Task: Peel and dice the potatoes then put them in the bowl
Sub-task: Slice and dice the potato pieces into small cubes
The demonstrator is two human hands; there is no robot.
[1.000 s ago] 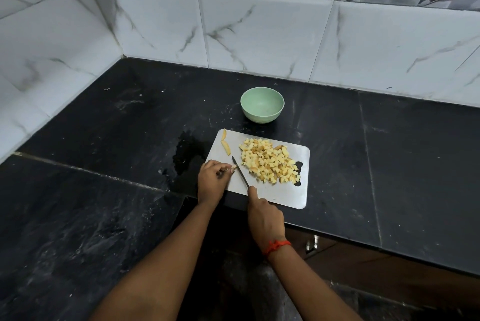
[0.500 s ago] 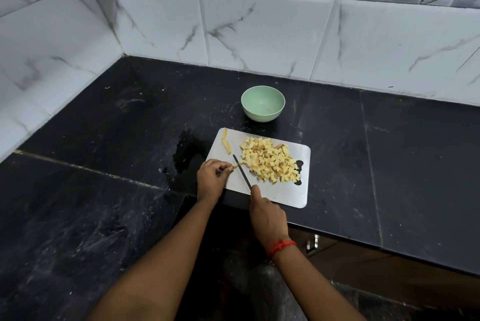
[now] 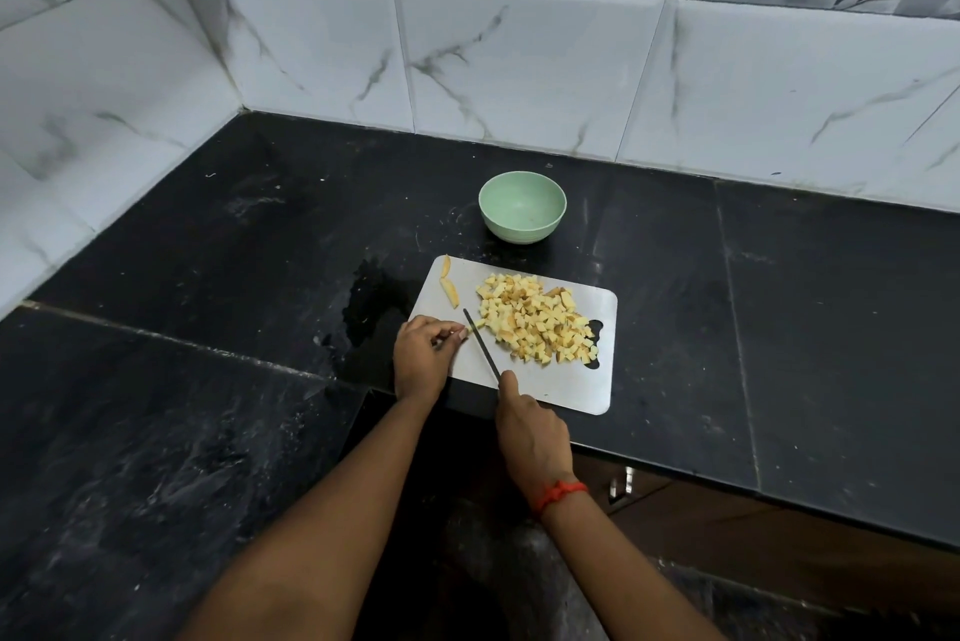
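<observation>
A pile of diced potato lies on the grey cutting board near the counter's front edge. My right hand grips a knife whose blade lies on the board just left of the pile. At the board's left edge my left hand pinches a small potato piece against the board beside the blade. Two potato strips lie at the board's far left corner. A pale green bowl stands behind the board and looks empty.
The black stone counter runs left into a tiled corner and right along the tiled back wall. A wet patch darkens the counter left of the board. The counter's front edge passes just under the board.
The knife blade has shifted slightly right, toward the pile, and my left fingers have crept after it. Board, bowl and pile keep their places.
</observation>
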